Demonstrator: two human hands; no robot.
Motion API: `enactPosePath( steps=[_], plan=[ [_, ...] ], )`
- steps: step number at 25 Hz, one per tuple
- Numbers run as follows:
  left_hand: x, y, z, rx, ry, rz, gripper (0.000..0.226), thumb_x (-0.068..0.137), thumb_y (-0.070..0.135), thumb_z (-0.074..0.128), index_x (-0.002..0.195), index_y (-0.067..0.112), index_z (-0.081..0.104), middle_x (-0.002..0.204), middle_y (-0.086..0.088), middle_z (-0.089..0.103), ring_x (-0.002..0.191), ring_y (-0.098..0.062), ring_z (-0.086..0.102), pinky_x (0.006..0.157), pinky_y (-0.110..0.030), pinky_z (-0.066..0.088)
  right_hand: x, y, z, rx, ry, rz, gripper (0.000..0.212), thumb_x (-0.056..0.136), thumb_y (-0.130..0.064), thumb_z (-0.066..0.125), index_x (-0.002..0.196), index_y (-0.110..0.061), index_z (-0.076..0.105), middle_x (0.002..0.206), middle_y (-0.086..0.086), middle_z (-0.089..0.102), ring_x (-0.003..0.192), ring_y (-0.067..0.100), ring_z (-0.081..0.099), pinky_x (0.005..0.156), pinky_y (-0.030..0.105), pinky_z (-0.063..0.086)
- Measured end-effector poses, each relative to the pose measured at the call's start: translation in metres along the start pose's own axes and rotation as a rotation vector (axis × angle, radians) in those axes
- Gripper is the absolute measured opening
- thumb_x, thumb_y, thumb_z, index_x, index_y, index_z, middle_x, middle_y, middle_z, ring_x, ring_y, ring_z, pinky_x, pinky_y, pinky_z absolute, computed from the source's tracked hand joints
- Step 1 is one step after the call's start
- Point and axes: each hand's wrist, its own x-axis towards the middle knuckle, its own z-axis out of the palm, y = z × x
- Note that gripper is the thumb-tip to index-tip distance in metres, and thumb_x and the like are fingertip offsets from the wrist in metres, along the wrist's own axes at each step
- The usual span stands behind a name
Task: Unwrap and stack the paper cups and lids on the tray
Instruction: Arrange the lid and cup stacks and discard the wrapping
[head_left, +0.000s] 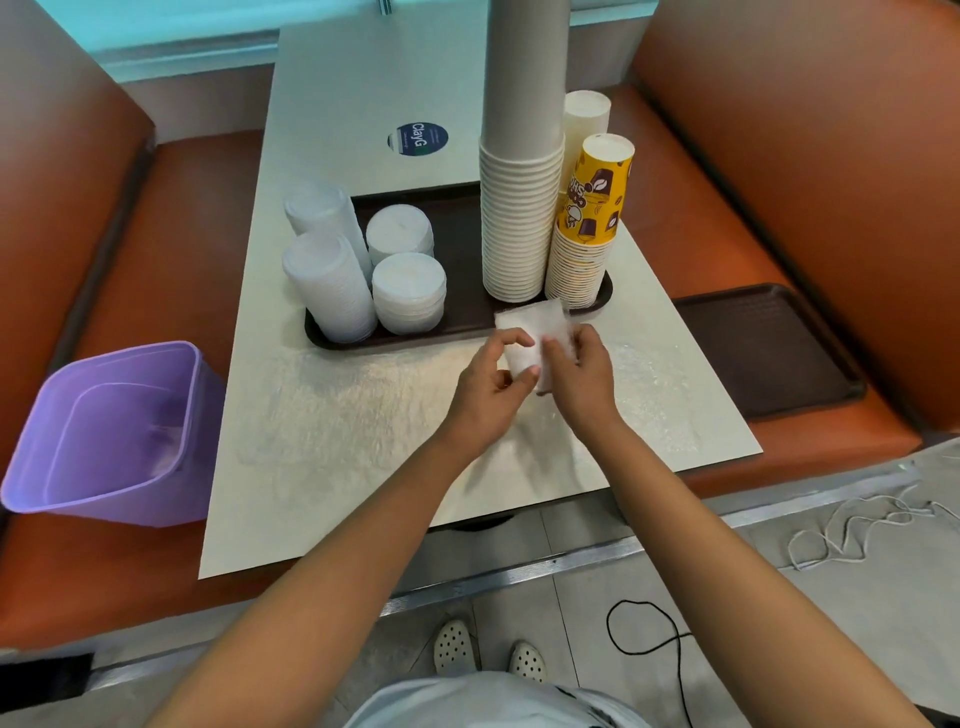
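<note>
Bare forearms; pale grey top (498, 701); white perforated shoes (454, 647).

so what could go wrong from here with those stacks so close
1. Both hands, left hand and right hand, work the clear wrapper right beside the tall white cup stack; a tug could topple it.
2. The yellow cup stack leans at the tray edge and could tip off.

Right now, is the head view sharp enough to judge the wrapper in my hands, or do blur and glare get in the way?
Head view: the wrapper between left hand and right hand is soft with motion blur, edges unclear; glare mottles the table in front of the tray; wide-angle bending curves the table edges; the cup stacks read sharply.
</note>
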Motion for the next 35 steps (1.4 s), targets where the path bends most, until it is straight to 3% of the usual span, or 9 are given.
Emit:
enactPosePath(
  steps=[3,6,10,14,19,22,25,30,35],
  plan=[
    [0.000,0.006,-0.002,-0.097,0.026,-0.101,0.040,0.087,-0.007,0.055,0.105,0.029,0.056,0.101,-0.003,0.061,0.075,-0.016,0.061,0.069,-0.028,0.051,-0.005,-0.001,-0.009,0.066,-0.123,-0.048,0.040,0.094,-0.005,0.050,0.124,-0.030,0.040,0.123,-0.011,0.042,0.107,0.005,0.047,0.075,0.024,0.054],
    [-0.001,0.014,-0.006,-0.098,0.005,-0.141,0.044,0.088,-0.010,0.053,0.124,0.017,0.053,0.114,-0.005,0.056,0.082,-0.010,0.061,0.063,-0.017,0.052,-0.009,-0.004,-0.023,0.152,-0.290,-0.047,0.040,0.093,0.007,0.047,0.113,-0.027,0.053,0.124,-0.013,0.046,0.102,0.003,0.049,0.070,0.021,0.057],
    [-0.007,0.017,-0.009,-0.065,0.023,-0.155,0.053,0.089,-0.007,0.052,0.135,0.018,0.048,0.114,-0.005,0.056,0.080,-0.013,0.058,0.062,-0.018,0.053,-0.011,-0.008,-0.034,0.033,-0.437,-0.106,0.060,0.093,0.009,0.044,0.118,-0.046,0.047,0.137,-0.019,0.034,0.114,0.003,0.045,0.073,0.014,0.053],
    [-0.021,0.015,-0.018,-0.105,0.033,-0.104,0.059,0.087,-0.012,0.050,0.137,0.021,0.045,0.115,0.001,0.056,0.075,-0.007,0.056,0.062,-0.017,0.049,-0.010,-0.007,-0.027,0.072,-0.598,-0.035,0.047,0.092,0.011,0.044,0.103,-0.030,0.065,0.127,0.005,0.054,0.099,0.022,0.061,0.075,0.022,0.056],
    [-0.037,0.014,-0.053,-0.149,0.026,-0.076,0.068,0.085,-0.016,0.052,0.132,0.033,0.043,0.112,0.026,0.054,0.082,-0.006,0.062,0.072,-0.021,0.050,-0.019,-0.014,0.001,0.074,-0.583,-0.057,0.053,0.086,0.014,0.051,0.110,-0.032,0.060,0.139,0.008,0.045,0.104,0.030,0.059,0.072,0.027,0.056],
    [-0.047,0.016,-0.081,-0.161,0.096,-0.116,0.064,0.084,-0.016,0.052,0.128,0.031,0.048,0.110,0.025,0.056,0.082,0.002,0.065,0.081,-0.023,0.053,-0.026,-0.020,0.029,0.040,-0.669,-0.073,0.075,0.083,0.019,0.048,0.140,-0.029,0.037,0.135,-0.007,0.042,0.092,0.016,0.062,0.070,0.022,0.054],
    [-0.055,0.011,-0.116,-0.256,0.228,-0.165,0.042,0.086,-0.013,0.050,0.114,0.016,0.061,0.099,0.009,0.065,0.085,-0.010,0.065,0.075,-0.023,0.054,-0.032,-0.022,0.065,-0.047,-0.721,-0.105,0.082,0.081,0.021,0.043,0.148,-0.023,0.024,0.124,-0.012,0.047,0.070,0.003,0.057,0.069,0.019,0.048],
    [-0.077,-0.004,-0.197,-0.160,0.225,-0.207,0.036,0.086,-0.011,0.054,0.104,0.019,0.064,0.098,0.011,0.066,0.086,-0.004,0.065,0.080,-0.019,0.054,-0.060,-0.029,0.153,-0.148,-0.863,-0.167,0.081,0.082,0.016,0.044,0.140,-0.037,0.025,0.115,-0.008,0.054,0.073,0.019,0.048,0.071,0.033,0.045],
    [-0.087,-0.044,-0.320,-0.047,0.479,-0.392,0.031,0.091,-0.006,0.047,0.100,0.018,0.066,0.100,-0.002,0.064,0.081,-0.010,0.062,0.059,-0.014,0.051,-0.089,-0.038,0.270,-0.333,-0.860,-0.273,0.070,0.084,0.007,0.054,0.146,-0.014,0.031,0.130,-0.005,0.044,0.061,-0.003,0.049,0.065,0.005,0.041]
  ],
)
